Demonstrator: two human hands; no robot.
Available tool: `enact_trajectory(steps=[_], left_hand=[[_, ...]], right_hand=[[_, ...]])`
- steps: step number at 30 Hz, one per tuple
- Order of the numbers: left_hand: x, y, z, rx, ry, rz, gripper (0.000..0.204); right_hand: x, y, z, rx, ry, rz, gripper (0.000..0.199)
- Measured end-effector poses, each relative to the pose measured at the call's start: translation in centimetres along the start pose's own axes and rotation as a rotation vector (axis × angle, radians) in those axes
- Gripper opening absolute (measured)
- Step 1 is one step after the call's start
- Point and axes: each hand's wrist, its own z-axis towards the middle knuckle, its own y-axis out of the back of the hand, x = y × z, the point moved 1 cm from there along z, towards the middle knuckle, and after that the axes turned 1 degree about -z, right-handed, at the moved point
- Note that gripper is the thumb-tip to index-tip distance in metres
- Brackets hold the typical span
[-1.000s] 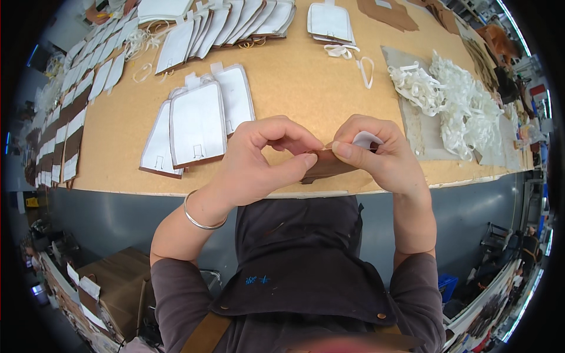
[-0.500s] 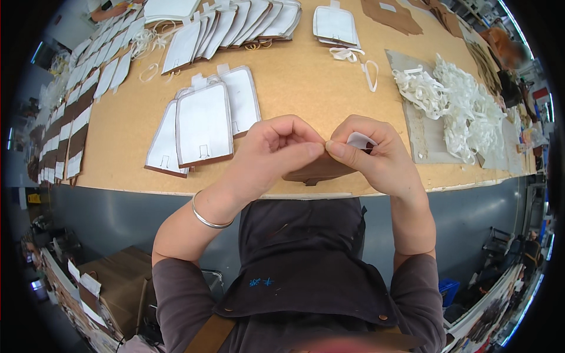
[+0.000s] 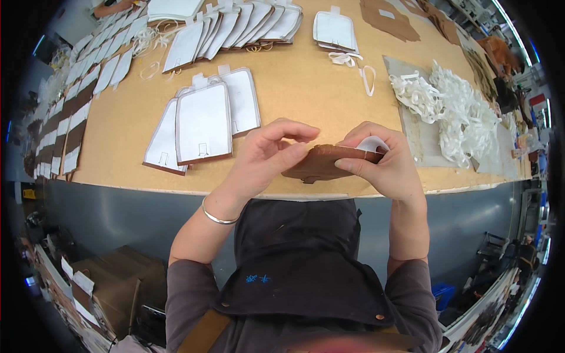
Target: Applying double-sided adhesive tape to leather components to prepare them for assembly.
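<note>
A brown leather piece [image 3: 322, 163] with a white lining hangs over the table's front edge, its upper rim turned toward me. My right hand [image 3: 382, 159] pinches its right end between thumb and fingers, and a curl of the white lining [image 3: 373, 143] sticks up there. My left hand [image 3: 276, 150] is at the left end of the leather piece, thumb and forefinger apart with nothing between them. Whether the left thumb touches the leather I cannot tell. Left of my hands lie several white-faced, brown-edged panels [image 3: 203, 126], overlapping each other.
A fanned row of similar panels [image 3: 235, 26] lies at the back, with one small stack [image 3: 334, 30] to its right. White ribbon heaps [image 3: 462, 117] rest on a grey board [image 3: 419, 138] at right. Brown-and-white strips [image 3: 67, 135] line the left side.
My left thumb and forefinger have come off the leather's upper edge and spread apart. The right hand has shifted its grip toward the right end, exposing more of the rim.
</note>
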Motion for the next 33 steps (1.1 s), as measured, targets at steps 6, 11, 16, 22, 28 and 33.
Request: enact_trajectory(steps=[6,11,16,22,28,33], left_hand=[[-0.8,-0.9,2.0,0.217,0.101,-0.02,0.007],[-1.6,-1.8,2.4,0.277,0.279,-0.029,0.009],[1.8,0.0,0.6,-0.085,0.002,0.114,0.026],[4.4,1.4,-0.4,-0.181,0.439,-0.69,0.051],[6.8,1.2,-1.0,-0.088,0.242,-0.483,0.047],[8.9,0.2,-1.4,-0.053,0.143,-0.158,0.062]], right_hand=[[0.0,0.5,0.1,0.032,0.058,-0.066,0.019],[-0.2,0.7,-0.7,0.026,0.098,-0.047,0.018],[-0.4,0.1,-1.8,-0.221,0.41,-0.322,0.021],[-2.2,-3.4,-3.1,0.045,0.952,-0.779,0.022],[-5.9,-2.7,-1.9,-0.48,0.281,-0.276,0.042],[-10.1,-3.0,0.5,-0.323,-0.066,0.043,0.044]])
